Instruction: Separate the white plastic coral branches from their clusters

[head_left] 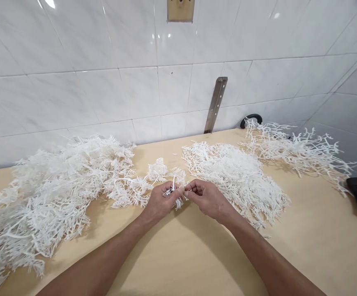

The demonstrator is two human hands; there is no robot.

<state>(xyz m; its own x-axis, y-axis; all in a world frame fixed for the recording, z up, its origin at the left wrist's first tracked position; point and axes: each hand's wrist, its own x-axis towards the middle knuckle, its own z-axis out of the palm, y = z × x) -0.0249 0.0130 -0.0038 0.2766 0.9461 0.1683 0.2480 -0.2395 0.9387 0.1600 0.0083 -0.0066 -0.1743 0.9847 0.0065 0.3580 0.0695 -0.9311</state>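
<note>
A white sprig was over the table's middle, gripped in the left hand's curled fingers; the right hand pinched its edge. Work looked partway: a tangled heap remained left, with loose slivers right and stems far right. Behind the wooden table rose a tiled wall.

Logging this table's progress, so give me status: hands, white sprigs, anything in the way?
Left hand holding white sprig. Right hand pinched beside it, contents unclear. White piles either side. Nothing seen blocking either hand.
</note>
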